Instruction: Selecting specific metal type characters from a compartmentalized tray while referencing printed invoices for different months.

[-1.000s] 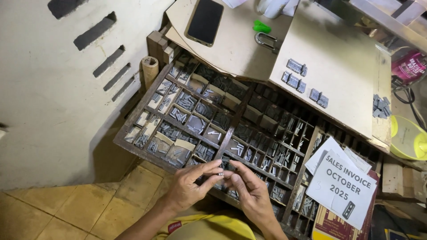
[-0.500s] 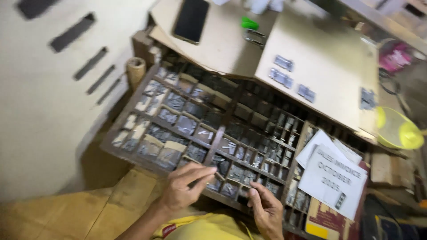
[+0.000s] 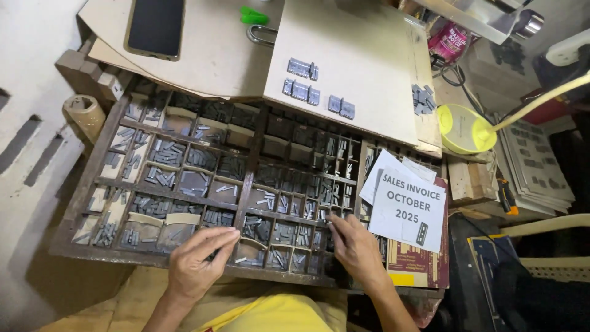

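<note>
Cluttered and dim, the workshop bench carries a dark wooden type case [image 3: 246,184] split into many small compartments, most holding grey metal type sorts [image 3: 165,178]. Behind the case a pale board [image 3: 362,55] bears a few short rows of set type [image 3: 301,69], and a black phone [image 3: 155,26] lies on a second board to its left. A white printed sheet [image 3: 409,206] leans at the case's right end. Both hands sit at the near edge. The left hand [image 3: 195,264] has its fingers stretched forward and close together, tips over a front-row compartment just left of the central wooden divider. The right hand [image 3: 356,246] reaches into a compartment near the case's right end, fingertips curled together; whether they pinch a sort cannot be told. The sorts lie just ahead of either hand, their long axes mixed within each compartment.
</note>
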